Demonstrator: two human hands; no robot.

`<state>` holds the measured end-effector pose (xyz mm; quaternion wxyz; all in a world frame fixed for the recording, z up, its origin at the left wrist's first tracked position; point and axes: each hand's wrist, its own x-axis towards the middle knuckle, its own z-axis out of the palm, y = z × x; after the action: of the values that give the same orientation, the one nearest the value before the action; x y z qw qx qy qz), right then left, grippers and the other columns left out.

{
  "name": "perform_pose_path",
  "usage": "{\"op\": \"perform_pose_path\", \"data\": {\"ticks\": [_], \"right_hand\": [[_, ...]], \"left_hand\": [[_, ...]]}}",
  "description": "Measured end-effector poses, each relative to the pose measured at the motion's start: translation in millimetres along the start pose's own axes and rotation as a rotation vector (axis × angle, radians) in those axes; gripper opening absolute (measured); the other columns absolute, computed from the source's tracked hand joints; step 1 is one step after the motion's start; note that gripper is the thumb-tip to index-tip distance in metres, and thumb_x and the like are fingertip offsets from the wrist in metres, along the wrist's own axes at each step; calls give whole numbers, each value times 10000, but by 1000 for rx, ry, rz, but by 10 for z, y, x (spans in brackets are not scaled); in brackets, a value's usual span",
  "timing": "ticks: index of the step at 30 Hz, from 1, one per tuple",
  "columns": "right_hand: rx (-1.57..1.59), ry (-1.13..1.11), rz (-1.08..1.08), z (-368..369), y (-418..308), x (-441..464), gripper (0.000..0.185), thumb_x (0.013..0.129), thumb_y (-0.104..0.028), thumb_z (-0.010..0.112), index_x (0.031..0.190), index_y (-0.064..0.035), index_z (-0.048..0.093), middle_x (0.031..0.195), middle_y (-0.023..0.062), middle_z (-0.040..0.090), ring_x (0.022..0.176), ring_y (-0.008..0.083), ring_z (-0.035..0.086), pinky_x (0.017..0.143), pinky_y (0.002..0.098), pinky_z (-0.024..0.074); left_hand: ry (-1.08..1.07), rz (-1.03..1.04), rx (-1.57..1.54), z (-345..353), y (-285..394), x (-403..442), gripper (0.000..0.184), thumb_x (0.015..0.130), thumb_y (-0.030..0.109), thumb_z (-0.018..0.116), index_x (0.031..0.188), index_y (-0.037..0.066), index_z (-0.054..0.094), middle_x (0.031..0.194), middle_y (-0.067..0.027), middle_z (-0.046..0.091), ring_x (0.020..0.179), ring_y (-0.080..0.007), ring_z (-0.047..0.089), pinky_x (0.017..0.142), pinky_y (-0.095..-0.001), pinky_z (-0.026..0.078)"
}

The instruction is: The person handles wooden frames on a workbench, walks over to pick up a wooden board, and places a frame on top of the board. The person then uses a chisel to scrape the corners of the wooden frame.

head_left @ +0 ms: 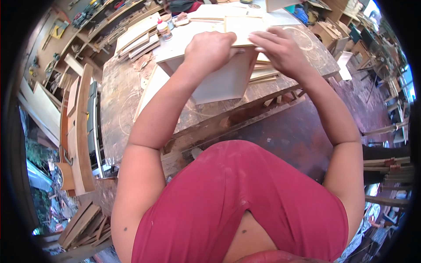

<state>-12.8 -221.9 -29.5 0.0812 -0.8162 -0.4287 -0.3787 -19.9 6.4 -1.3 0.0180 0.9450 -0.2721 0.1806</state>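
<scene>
A box-like wooden piece with white panels (219, 83) stands on the worn workbench (118, 109), near its front edge. My left hand (210, 50) is closed at the top of the box, its fingertips pinching at the left end of a thin light strip or panel edge (242, 43); what exactly lies between them is hard to make out. At the right end of that same edge is my right hand (278, 50), fingers bent but apart, the tips touching or just over the corner. Behind my left hand a glue bottle with a red cap (164, 30) stands upright.
Stacked boards (139, 38) lie at the bench's back left, and thin panels (263, 72) lie right of the box. Part of another person (186, 5) shows beyond the bench. Long planks (81, 131) stand at the left.
</scene>
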Motion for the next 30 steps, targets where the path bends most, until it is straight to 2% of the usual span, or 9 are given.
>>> {"op": "perform_pose_path", "data": {"ticks": [4, 9, 11, 12, 14, 19, 22, 25, 30], "right_hand": [[-24, 89, 47, 91, -74, -25, 326, 846, -123, 660, 1171, -97, 657, 1135, 72, 685, 984, 312, 602, 886, 403, 502], [22, 43, 120, -20, -85, -204, 327, 886, -131, 635, 1209, -84, 643, 1171, 95, 672, 1030, 328, 591, 920, 408, 488], [192, 90, 334, -18, -5, -376, 315, 921, -161, 609, 1219, -64, 644, 1191, 119, 662, 1053, 314, 582, 943, 402, 468], [181, 90, 340, 17, -30, -398, 315, 921, -161, 609, 1219, -64, 644, 1191, 119, 662, 1053, 314, 582, 943, 402, 468], [371, 236, 530, 174, -204, -313, 314, 950, -187, 577, 1220, -43, 644, 1203, 136, 655, 1065, 308, 574, 952, 401, 449], [242, 365, 510, 308, -532, -120, 322, 924, -146, 597, 1220, -25, 635, 1192, 153, 653, 1044, 322, 575, 936, 397, 446], [155, 356, 469, 255, -598, -188, 326, 912, -131, 609, 1219, -24, 633, 1186, 148, 655, 1025, 325, 578, 919, 393, 451], [159, 354, 469, 340, -492, -92, 326, 908, -132, 616, 1214, -21, 636, 1204, 141, 652, 1027, 321, 580, 915, 395, 455], [167, 371, 470, 319, -563, -172, 330, 923, -159, 603, 1219, -18, 631, 1215, 143, 649, 1025, 327, 577, 927, 389, 452]], "left_hand": [[58, 3, -8, 101, -30, 33, 380, 873, 464, 623, 901, 89, 670, 792, -148, 694, 792, -322, 686, 695, -449, 542], [54, 10, -52, 73, -12, -11, 395, 868, 474, 633, 845, 79, 637, 771, -167, 682, 765, -336, 679, 671, -463, 527], [51, 13, -44, 86, -6, -2, 405, 870, 482, 630, 842, 77, 628, 762, -167, 680, 764, -340, 678, 673, -462, 528], [42, 2, -30, 88, 2, 8, 415, 871, 490, 627, 840, 75, 618, 754, -167, 678, 764, -343, 678, 674, -461, 529], [39, 2, -23, 94, 6, 21, 420, 871, 493, 626, 842, 75, 614, 746, -168, 674, 763, -346, 677, 672, -462, 529], [-10, -21, -3, 9, 43, -5, 420, 873, 493, 625, 839, 74, 613, 738, -170, 671, 755, -349, 677, 666, -466, 530], [-32, -37, 25, 19, 49, 2, 363, 875, 441, 632, 908, 81, 659, 817, -147, 707, 791, -319, 701, 713, -433, 556], [-59, -68, 5, 5, 73, 14, 366, 874, 450, 631, 905, 86, 660, 814, -149, 706, 789, -321, 699, 715, -433, 555], [15, -29, -18, 73, -12, 74, 393, 860, 471, 643, 834, 79, 616, 746, -168, 673, 753, -355, 672, 665, -466, 526]]}}
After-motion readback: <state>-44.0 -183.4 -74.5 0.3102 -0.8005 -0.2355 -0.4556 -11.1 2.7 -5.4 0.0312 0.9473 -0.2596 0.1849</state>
